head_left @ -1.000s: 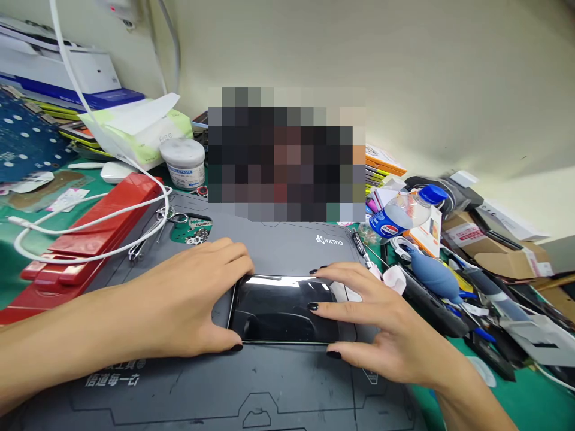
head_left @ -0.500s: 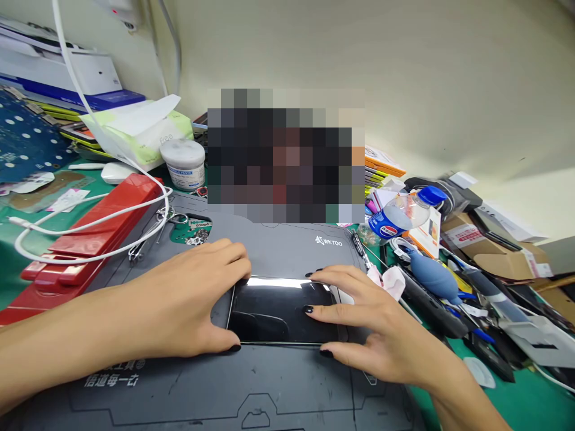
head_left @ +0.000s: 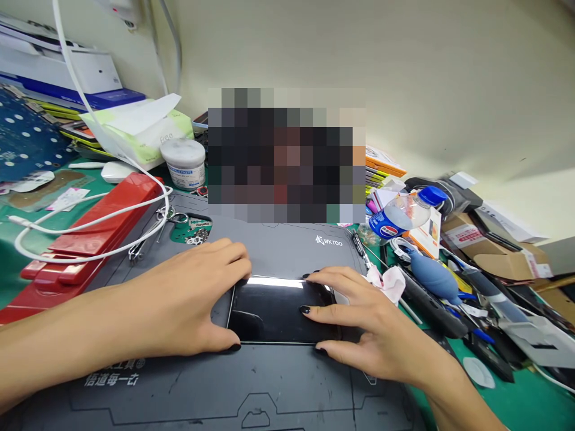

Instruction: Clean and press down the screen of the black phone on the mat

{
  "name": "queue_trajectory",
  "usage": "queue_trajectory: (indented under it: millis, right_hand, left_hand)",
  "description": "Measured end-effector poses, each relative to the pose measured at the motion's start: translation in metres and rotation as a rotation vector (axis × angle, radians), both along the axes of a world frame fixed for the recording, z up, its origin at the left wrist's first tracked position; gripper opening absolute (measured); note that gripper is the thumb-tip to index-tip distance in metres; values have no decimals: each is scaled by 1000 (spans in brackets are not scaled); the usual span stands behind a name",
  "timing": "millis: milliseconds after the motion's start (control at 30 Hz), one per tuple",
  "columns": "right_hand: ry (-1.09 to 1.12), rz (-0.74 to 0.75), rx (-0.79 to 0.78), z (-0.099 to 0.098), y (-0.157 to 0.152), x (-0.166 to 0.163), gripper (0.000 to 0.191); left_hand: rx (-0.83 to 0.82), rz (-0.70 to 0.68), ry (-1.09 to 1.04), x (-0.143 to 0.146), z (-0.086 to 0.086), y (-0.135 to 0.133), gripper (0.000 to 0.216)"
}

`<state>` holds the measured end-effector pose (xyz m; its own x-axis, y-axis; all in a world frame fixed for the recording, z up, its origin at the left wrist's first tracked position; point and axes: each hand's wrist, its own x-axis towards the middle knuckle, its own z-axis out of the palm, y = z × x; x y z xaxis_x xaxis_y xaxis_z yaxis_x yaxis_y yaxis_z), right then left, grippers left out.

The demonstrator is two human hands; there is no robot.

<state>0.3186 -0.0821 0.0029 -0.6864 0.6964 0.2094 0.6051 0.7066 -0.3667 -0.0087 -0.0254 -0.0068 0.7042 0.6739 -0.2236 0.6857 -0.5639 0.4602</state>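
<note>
A: Where is the phone?

B: Flat on the grey mat, screen up, at the middle of the bench, between both hands.

A: And the hands?

B: The left hand lies spread and relaxed at the phone's left end, thumb on the near corner, fingertips at the far corner; it steadies rather than grips. The right hand is also open, forefinger pressed on the glass, thumb on the near edge, other fingers along the far edge.

A: How would the phone handle?

B: Judging by the sheen, it is thin, stiff and slick, and the glass looks fragile. The long edges seem the safest hold, not the face.

A: Any containers?

B: A white jar, lid on, stands far left; its contents cannot be seen. A tissue pack behind it has a sheet sticking out. A bottle lies on its side at right, looking nearly empty. A small recess in the mat holds tiny metal parts.
</note>
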Motion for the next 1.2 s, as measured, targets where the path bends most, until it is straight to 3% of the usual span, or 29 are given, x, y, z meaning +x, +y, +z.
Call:
queue_trajectory:
  millis: [267,533,900,1200]
  right_hand:
    - [-3,1,14,0,0,-2,17]
    - [-15,10,30,-1,-1,-3,17]
    - [-76,-29,178,8,-10,-13,13]
    - [-127,-24,196,11,-11,-16,16]
  left_hand:
    - [-4,-5,6,3,3,4,39]
    - [110,16,-156,-7,-20,-3,42]
    - [-19,-6,11,5,12,-8,40]
    - [-17,15,-24,5,12,-5,39]
